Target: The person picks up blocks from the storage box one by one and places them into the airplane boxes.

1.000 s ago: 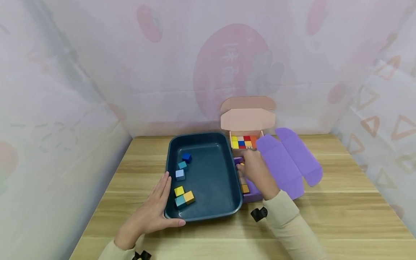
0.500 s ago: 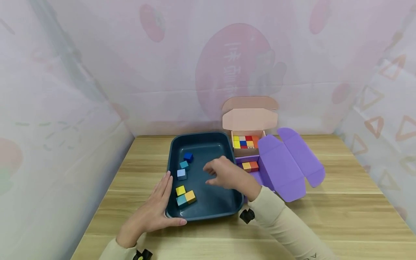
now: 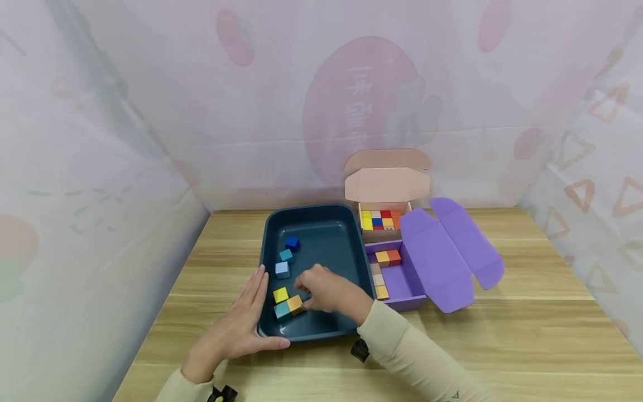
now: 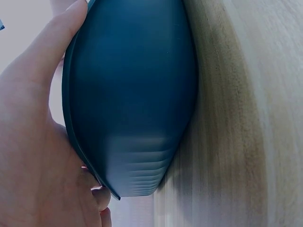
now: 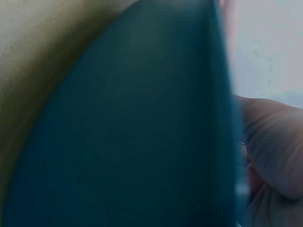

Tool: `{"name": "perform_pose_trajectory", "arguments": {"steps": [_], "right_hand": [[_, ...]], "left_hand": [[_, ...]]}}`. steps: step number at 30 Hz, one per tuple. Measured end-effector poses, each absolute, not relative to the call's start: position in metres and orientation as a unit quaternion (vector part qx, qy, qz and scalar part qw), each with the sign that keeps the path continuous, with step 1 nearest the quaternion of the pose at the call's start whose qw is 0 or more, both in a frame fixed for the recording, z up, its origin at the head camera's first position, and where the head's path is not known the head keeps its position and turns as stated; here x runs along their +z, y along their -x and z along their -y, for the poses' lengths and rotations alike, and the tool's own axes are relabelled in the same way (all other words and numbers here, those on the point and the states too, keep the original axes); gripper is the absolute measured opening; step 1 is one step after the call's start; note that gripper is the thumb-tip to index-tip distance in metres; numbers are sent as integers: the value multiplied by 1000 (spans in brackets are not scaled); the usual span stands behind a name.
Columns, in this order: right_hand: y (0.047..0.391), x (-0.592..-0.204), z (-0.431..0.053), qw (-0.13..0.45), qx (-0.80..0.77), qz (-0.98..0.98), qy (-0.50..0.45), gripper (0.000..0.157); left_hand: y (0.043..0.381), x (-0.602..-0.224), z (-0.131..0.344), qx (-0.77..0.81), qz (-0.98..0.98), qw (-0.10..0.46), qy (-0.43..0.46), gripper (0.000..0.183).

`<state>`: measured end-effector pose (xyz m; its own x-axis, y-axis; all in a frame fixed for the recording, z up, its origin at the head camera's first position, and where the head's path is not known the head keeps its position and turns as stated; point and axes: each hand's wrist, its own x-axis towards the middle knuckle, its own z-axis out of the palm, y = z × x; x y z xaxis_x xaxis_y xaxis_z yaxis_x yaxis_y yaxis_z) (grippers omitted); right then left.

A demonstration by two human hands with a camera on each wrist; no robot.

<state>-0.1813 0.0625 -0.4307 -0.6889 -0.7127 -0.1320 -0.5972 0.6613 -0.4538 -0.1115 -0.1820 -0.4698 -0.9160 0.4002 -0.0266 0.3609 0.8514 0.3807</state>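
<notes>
A dark teal tray lies on the table with several small cubes along its left side. My left hand rests on the tray's front left corner, fingers straight along the left rim, thumb at the front rim. Inside the tray, my right hand hangs low with bent fingers, thumb tip right beside an orange-yellow cube. Against that cube sits a teal cube, with a yellow cube just behind. Farther back are a light blue cube, a smaller-looking teal cube and a dark blue cube.
Right of the tray, an open purple box holds several cubes along its back and left sides, its lid folded out rightward. Behind it stands an open pinkish box filled with coloured cubes. Fabric walls enclose the wooden table.
My right hand has moved left from the purple box, across the tray, down to the orange-yellow cube. The left hand has stayed at the tray's corner.
</notes>
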Motion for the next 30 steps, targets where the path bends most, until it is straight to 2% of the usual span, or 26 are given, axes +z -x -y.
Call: {"name": "perform_pose_trajectory", "arguments": {"steps": [4,16,30], "right_hand": [[182,-440,-59,150,-193,-897,367,22],[181,-451,-52,140,-181,-904,361,21],[181,-449,-52,153,-174,-905,356,23]], "left_hand": [[111,-470,181,194,-959,54,-199,144],[112,-471,181,197,-959,53,-199,144],[111,-471,182,196,-959,57,-196,144]]}}
